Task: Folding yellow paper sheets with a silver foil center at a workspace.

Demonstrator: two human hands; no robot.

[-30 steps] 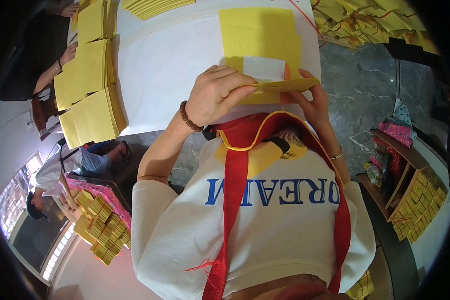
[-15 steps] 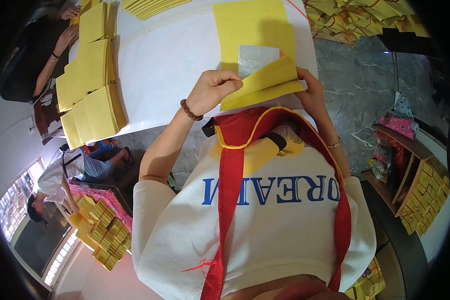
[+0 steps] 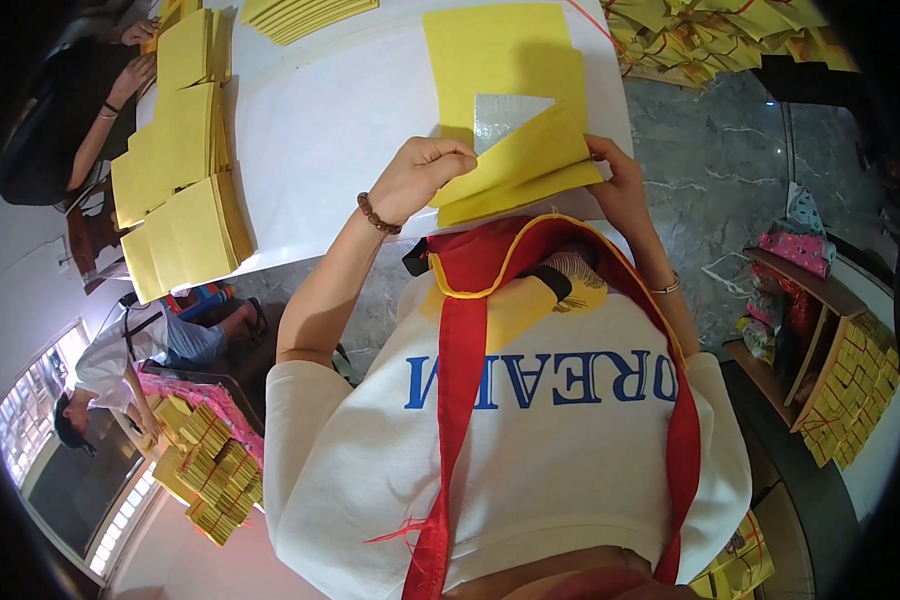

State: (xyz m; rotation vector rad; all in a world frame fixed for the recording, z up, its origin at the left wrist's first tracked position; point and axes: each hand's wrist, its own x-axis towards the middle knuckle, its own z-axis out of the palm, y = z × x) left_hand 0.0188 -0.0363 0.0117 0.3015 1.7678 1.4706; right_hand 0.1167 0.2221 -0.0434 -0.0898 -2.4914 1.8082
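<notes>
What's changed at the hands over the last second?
The yellow paper, seen nearly edge-on before, has tilted to show its broad face and now covers the lower right of the silvery patch. The left hand has shifted slightly left, pinching its left side. The right hand stays at its right end; the yellow stacks at left are unchanged.

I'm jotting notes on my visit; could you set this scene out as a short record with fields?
Left hand: pinching the left side of a folded yellow sheet
Right hand: at that sheet's right edge
Partly hidden by the fold: silvery rectangle
Surface: white tabletop
Table's left side: stacks of yellow paper
Worn: red apron, brown beaded bracelet
</notes>
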